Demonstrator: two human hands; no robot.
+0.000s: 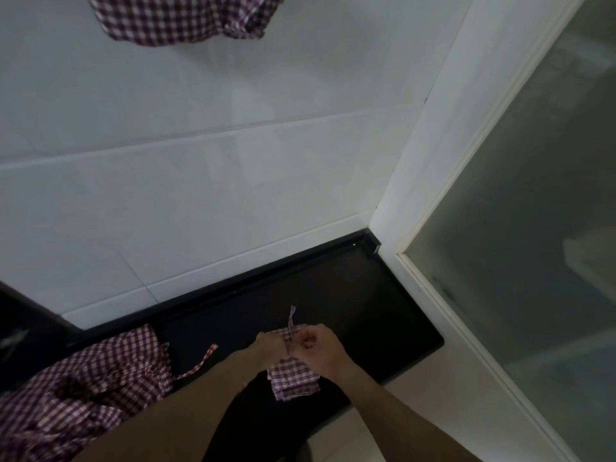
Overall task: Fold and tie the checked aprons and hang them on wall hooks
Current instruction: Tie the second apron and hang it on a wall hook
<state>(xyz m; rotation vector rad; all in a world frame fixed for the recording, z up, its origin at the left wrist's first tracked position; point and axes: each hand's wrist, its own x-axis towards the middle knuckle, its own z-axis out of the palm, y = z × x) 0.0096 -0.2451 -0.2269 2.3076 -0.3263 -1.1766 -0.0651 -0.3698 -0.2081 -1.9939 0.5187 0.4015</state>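
A small folded maroon-and-white checked apron (293, 378) is held just above the black counter (366, 311). My left hand (271, 346) grips its upper left part. My right hand (320, 348) is curled round the bundle and its tie strap (292, 321), which sticks up between the two hands. A loose heap of checked aprons (83, 385) lies on the counter at the lower left, one strap trailing to the right. Another checked apron (180, 18) hangs on the white tiled wall at the top; its hook is out of view.
The white tiled wall (200, 161) rises behind the counter. A white frame with frosted glass (516, 228) borders the counter on the right. A dark object (20, 335) sits at the far left edge. Pale floor (366, 428) shows below the counter's front edge.
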